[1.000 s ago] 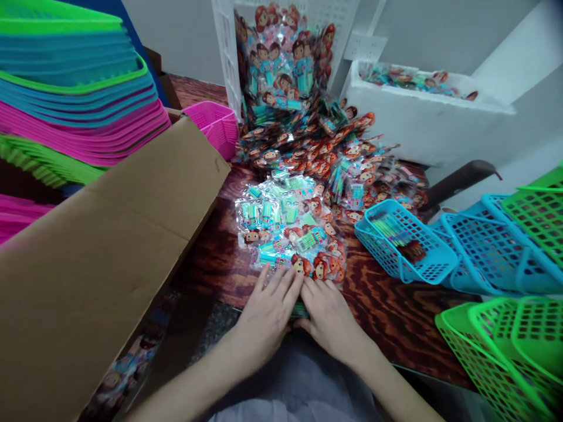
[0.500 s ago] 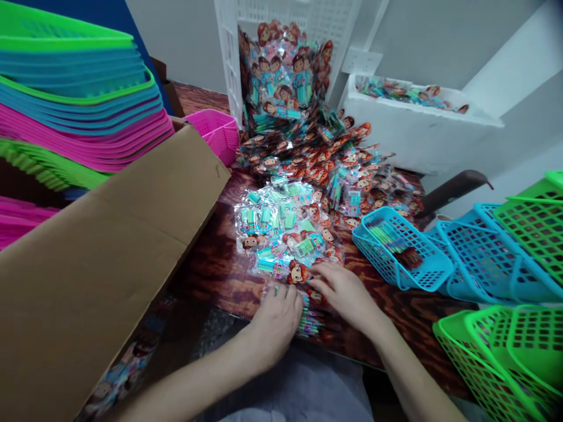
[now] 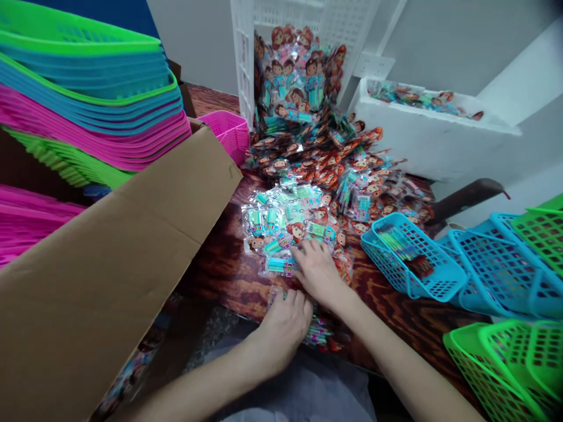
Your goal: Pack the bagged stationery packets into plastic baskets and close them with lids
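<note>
Flat clear packets with cartoon heads and blue-green sticks lie in a loose pile (image 3: 272, 220) on the dark wood-grain table. My right hand (image 3: 319, 272) rests on the near side of this pile. Its fingers are apart, and the fingertips touch the head end of a packet (image 3: 278, 265) with blue sticks. Closer to the table edge, my left hand (image 3: 288, 322) curls around a row of packets (image 3: 319, 333) standing close together. The hand covers much of that row. Where my left fingertips press is partly hidden.
A cardboard box (image 3: 145, 234) with stacked colored baskets stands left. A tall packet heap (image 3: 321, 152) spills from a white crate (image 3: 244, 64); a white foam box (image 3: 422, 135) stands behind. Right are a blue basket (image 3: 435, 281) holding packets and green baskets (image 3: 488, 363).
My right hand has moved from beside the standing row forward onto the loose pile. My left hand stays at the row. The view has shifted slightly left.
</note>
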The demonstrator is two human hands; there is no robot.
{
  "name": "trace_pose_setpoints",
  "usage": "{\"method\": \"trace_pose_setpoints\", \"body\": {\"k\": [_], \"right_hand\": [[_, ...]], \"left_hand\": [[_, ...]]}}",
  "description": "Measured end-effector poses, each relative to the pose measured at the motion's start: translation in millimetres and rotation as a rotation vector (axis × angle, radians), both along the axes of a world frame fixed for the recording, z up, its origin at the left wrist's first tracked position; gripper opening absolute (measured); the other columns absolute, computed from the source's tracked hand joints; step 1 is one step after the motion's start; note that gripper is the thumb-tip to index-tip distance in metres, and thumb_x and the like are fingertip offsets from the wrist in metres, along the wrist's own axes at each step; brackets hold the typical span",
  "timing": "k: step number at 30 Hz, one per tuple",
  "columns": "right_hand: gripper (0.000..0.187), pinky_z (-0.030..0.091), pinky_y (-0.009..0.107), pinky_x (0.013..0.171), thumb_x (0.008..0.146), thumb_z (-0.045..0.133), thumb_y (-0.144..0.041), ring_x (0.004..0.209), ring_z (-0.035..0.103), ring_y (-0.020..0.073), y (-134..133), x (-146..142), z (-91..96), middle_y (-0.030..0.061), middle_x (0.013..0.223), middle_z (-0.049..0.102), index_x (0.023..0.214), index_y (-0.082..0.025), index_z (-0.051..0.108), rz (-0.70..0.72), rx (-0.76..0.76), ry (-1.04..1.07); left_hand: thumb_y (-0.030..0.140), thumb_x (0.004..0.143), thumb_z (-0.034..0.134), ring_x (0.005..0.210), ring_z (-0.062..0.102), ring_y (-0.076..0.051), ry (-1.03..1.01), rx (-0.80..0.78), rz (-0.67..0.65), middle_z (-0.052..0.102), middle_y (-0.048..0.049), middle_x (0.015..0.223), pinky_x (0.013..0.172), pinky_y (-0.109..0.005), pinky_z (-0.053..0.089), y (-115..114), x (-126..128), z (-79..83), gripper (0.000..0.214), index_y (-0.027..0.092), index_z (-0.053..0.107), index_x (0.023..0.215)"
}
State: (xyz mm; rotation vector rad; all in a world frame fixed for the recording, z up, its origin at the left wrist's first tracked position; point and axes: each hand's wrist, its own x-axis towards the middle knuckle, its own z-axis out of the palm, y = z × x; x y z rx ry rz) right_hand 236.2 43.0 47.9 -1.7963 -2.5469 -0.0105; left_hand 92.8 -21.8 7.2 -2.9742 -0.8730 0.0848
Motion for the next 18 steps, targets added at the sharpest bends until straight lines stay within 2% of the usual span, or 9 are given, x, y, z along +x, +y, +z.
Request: {"method": "trace_pose_setpoints", "body": {"k": [4,7,9,11,13,15,18], "right_hand": [[0.023,0.036,0.044,0.092,0.089,0.055,-0.016,0.107,0.049,0.0299,14,-32,-6.8,0.0159,0.112,0.062,0.111,-0.013,0.062,0.140,-0.051,-0.054],[0.013,0.036,0.040,0.092,0.087,0.056,-0.011,0.103,0.052,0.0256,25,-30,-1.8,0.0115,0.104,0.064,0.098,-0.014,0.063,0.186,-0.099,0.025],[0.006,0.039,0.033,0.085,0.086,0.061,-0.013,0.096,0.054,0.0211,29,-14,10.2,0.0068,0.098,0.063,0.092,-0.016,0.062,0.133,-0.152,0.170],[0.005,0.039,0.028,0.075,0.086,0.065,-0.017,0.087,0.055,0.0171,29,7,22.0,0.0029,0.093,0.061,0.089,-0.018,0.061,0.018,-0.218,0.297],[0.008,0.039,0.027,0.072,0.084,0.068,-0.018,0.086,0.056,0.0171,21,26,25.1,0.0022,0.092,0.060,0.084,-0.018,0.061,-0.073,-0.265,0.297],[0.007,0.040,0.031,0.079,0.081,0.069,-0.015,0.098,0.055,0.0218,7,37,15.9,0.0058,0.102,0.062,0.082,-0.018,0.063,-0.095,-0.234,0.185],[0.016,0.037,0.040,0.094,0.085,0.060,-0.008,0.120,0.046,0.0281,-21,42,-10.8,0.0115,0.128,0.057,0.095,-0.019,0.067,-0.009,-0.041,0.049]], "left_hand": [[0.016,0.085,0.054,0.098,0.057,-0.031,-0.009,0.013,0.006,0.060,-0.0198,0.112,0.084,-0.046,0.046,1,3,-3.0,0.038,0.007,0.056,0.121],[0.014,0.087,0.050,0.098,0.057,-0.030,-0.017,0.008,0.028,0.060,-0.0190,0.111,0.084,-0.045,0.046,0,3,3.0,0.034,0.007,0.056,0.119],[0.015,0.087,0.050,0.099,0.056,-0.030,-0.039,-0.008,0.033,0.059,-0.0184,0.110,0.085,-0.045,0.046,-1,1,8.2,0.035,0.007,0.054,0.121],[0.015,0.087,0.050,0.098,0.056,-0.030,-0.062,-0.031,0.031,0.058,-0.0173,0.109,0.086,-0.045,0.046,-1,-1,12.5,0.038,0.006,0.052,0.124],[0.015,0.088,0.049,0.095,0.055,-0.028,-0.067,-0.039,0.027,0.058,-0.0157,0.105,0.085,-0.044,0.046,-1,-2,15.2,0.036,0.007,0.053,0.123],[0.014,0.088,0.048,0.092,0.055,-0.028,-0.056,-0.036,0.030,0.059,-0.0152,0.103,0.085,-0.043,0.046,0,-2,16.4,0.033,0.007,0.054,0.120],[0.014,0.088,0.048,0.093,0.055,-0.028,-0.047,-0.032,0.027,0.059,-0.0159,0.104,0.085,-0.043,0.045,0,-2,16.7,0.031,0.008,0.055,0.117]]}}
